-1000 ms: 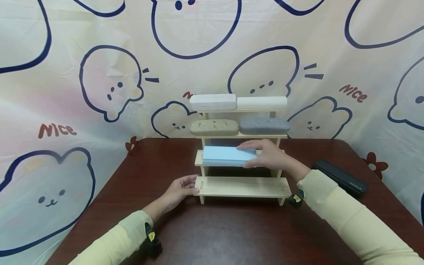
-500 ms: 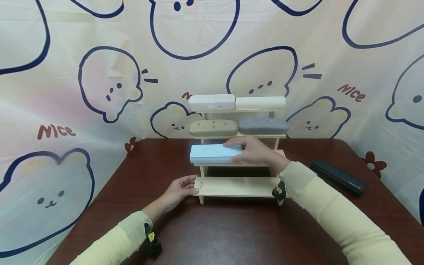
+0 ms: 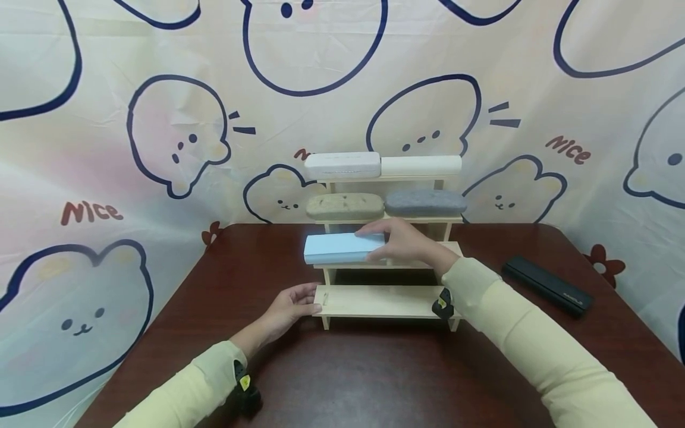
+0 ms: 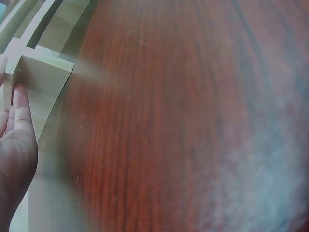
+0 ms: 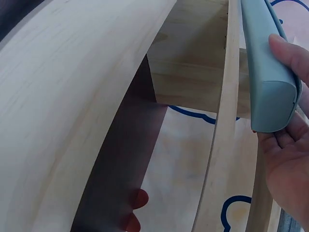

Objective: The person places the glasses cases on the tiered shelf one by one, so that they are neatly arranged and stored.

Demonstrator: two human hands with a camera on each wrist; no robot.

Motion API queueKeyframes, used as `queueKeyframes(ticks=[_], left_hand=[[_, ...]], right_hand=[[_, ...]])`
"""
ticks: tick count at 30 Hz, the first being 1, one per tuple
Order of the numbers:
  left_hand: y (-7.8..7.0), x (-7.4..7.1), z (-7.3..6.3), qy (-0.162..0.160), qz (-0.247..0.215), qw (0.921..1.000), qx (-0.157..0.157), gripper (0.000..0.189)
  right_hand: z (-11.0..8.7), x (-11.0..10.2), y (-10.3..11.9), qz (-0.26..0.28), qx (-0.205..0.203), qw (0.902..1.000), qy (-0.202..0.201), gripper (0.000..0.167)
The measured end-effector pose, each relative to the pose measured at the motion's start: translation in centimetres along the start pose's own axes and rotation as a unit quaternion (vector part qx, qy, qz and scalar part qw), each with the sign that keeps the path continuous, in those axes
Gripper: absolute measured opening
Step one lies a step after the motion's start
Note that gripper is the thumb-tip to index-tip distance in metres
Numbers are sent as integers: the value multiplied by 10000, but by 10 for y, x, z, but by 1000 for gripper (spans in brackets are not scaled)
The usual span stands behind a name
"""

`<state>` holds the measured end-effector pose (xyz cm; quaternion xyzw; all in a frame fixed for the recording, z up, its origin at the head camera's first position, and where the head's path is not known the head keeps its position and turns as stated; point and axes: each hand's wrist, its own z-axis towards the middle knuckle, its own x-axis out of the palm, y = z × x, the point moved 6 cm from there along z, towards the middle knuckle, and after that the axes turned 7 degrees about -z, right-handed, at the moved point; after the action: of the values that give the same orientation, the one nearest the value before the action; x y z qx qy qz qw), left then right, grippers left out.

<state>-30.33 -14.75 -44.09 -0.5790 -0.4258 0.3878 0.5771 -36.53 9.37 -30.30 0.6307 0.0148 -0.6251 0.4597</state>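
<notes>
On the second tier from the bottom of a pale wooden stepped rack (image 3: 385,302) is a light blue glasses case (image 3: 332,248). My right hand (image 3: 404,241) grips the case's right end, thumb in front and fingers behind. In the right wrist view the case (image 5: 270,67) lies lengthwise along the tier, held by the right hand (image 5: 289,169). Its left end juts slightly past the tier's left end. My left hand (image 3: 286,312) pinches the left end of the lowest tier; the left wrist view shows that hand (image 4: 17,154) around the board's end.
Above are a beige speckled case (image 3: 345,205) and a grey-blue case (image 3: 425,203). The top tier bears a white case (image 3: 342,164) and an off-white case (image 3: 421,166). A black case (image 3: 547,286) lies on the brown table (image 3: 364,374), right of the rack. A patterned curtain (image 3: 332,119) hangs behind.
My right hand has moved the light blue case leftward along its tier, quickly at first and only slightly in the last half second. The left hand keeps its hold on the rack.
</notes>
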Motion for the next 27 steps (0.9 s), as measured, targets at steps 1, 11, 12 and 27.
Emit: queueKeyframes(ticks=[1, 11, 12, 27], left_hand=[[0, 0, 0, 2, -5, 10000, -5, 64], [-2, 0, -2, -91, -14, 9999, -47, 63], [-2, 0, -2, -79, -11, 10000, -39, 63], [0, -1, -1, -85, -35, 9999, -57, 63]], right_hand=[[0, 0, 0, -18, 1, 10000, -6, 54], [-3, 3, -3, -74, -35, 9999, -90, 53], [-3, 3, -3, -60, -25, 9999, -95, 53], [-5, 6, -2, -141, -84, 9999, -34, 54]])
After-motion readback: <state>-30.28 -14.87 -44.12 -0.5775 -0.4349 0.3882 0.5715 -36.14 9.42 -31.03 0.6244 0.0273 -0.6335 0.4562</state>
